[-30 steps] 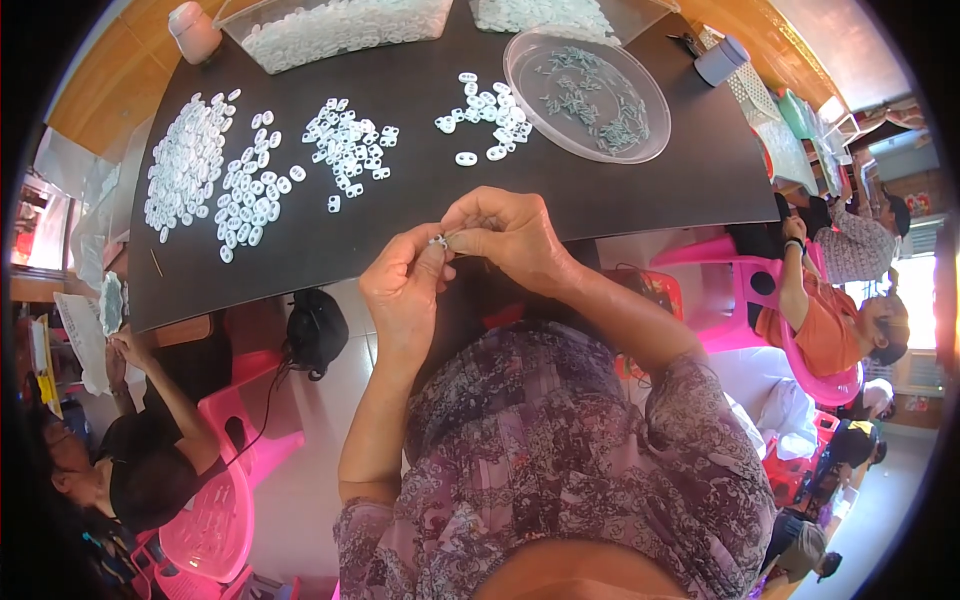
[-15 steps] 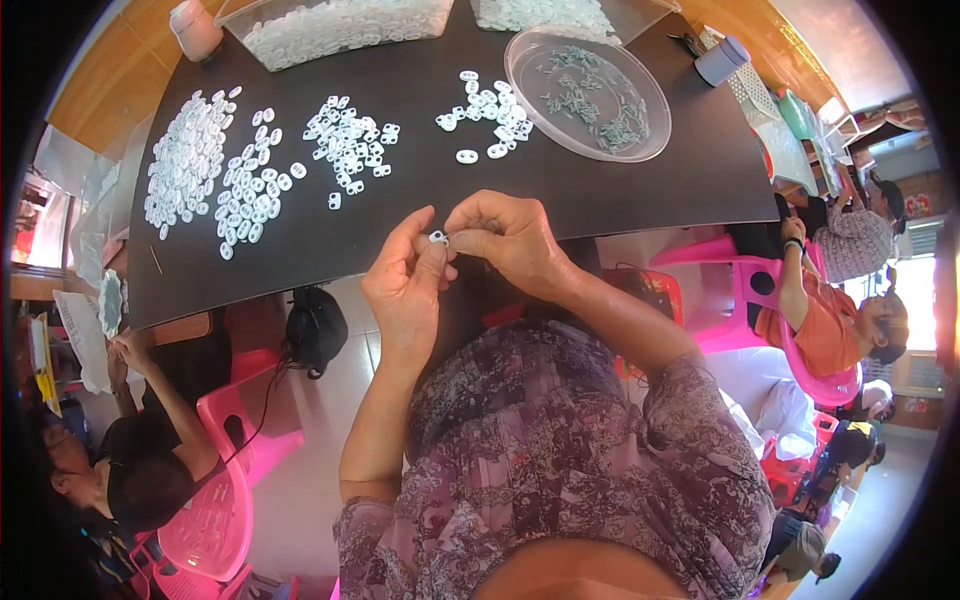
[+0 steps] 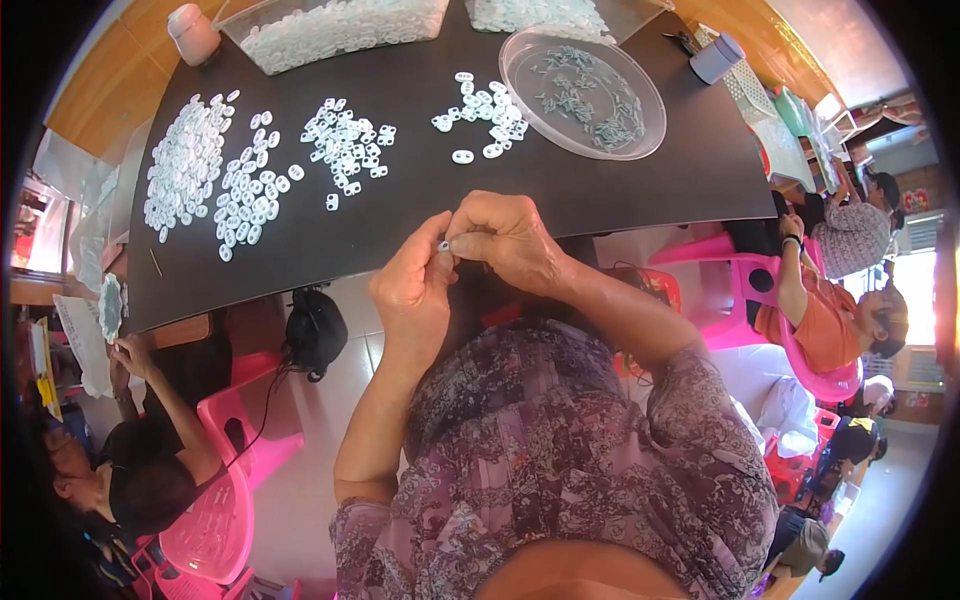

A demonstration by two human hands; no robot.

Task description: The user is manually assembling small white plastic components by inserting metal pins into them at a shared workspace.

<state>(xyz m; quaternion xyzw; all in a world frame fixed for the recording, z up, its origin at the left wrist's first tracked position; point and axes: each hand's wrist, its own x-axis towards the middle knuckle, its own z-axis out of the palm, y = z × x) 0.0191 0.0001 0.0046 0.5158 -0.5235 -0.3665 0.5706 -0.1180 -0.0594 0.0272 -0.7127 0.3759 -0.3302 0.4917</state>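
Just past the table's near edge, my left hand (image 3: pixel 412 285) pinches a small white plastic piece (image 3: pixel 444 246) between thumb and fingers. My right hand (image 3: pixel 508 242) meets it from the other side, its thumb and forefinger closed at the same piece. Fingers cover most of the piece, so its full shape is hidden. Beyond the hands lie loose white plastic pieces: a dense oval heap (image 3: pixel 185 165), a looser oval group (image 3: pixel 250 195), a squarish two-holed group (image 3: pixel 347 140) and a mixed group (image 3: pixel 492 112). A round clear dish (image 3: pixel 522 75) holds many tiny grey-green slender pieces (image 3: pixel 570 100).
Two clear bins (image 3: pixel 340 42) of white pieces stand at the far edge of the dark table (image 3: pixel 420 185). A pinkish jar (image 3: pixel 194 35) and a grey-lidded container (image 3: pixel 717 58) flank them. A thin stick (image 3: pixel 156 262) lies left. Other people sit on pink chairs (image 3: pixel 215 520) both sides.
My hands have come closer together around the white piece, and it shows less between the fingers. My left hand has shifted slightly right. The table groups stay as they were.
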